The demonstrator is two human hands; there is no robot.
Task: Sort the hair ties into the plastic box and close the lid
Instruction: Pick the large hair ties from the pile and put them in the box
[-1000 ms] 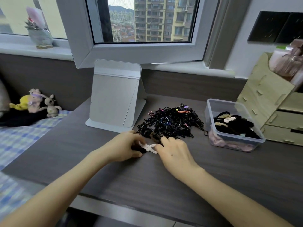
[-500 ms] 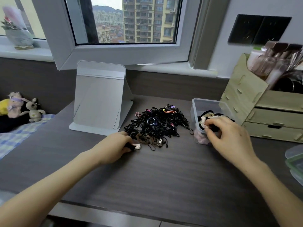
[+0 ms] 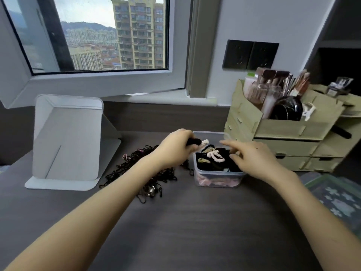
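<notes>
A clear plastic box stands on the desk, filled with black, pink and beige hair ties. My left hand hovers at the box's left rim, closed on a black and white hair tie. My right hand hangs over the box's right side, fingers spread, holding nothing. A pile of mostly black hair ties lies on the desk left of the box, partly hidden by my left forearm. The green lid lies at the right edge.
A grey folding stand sits at the left on the dark desk. A wooden drawer organiser with brushes and bottles stands right behind the box. The open window frame hangs over the back.
My left hand lifted a black and white tie from the pile and carried it right to the box. My right hand stayed over the box. The view swung right.
</notes>
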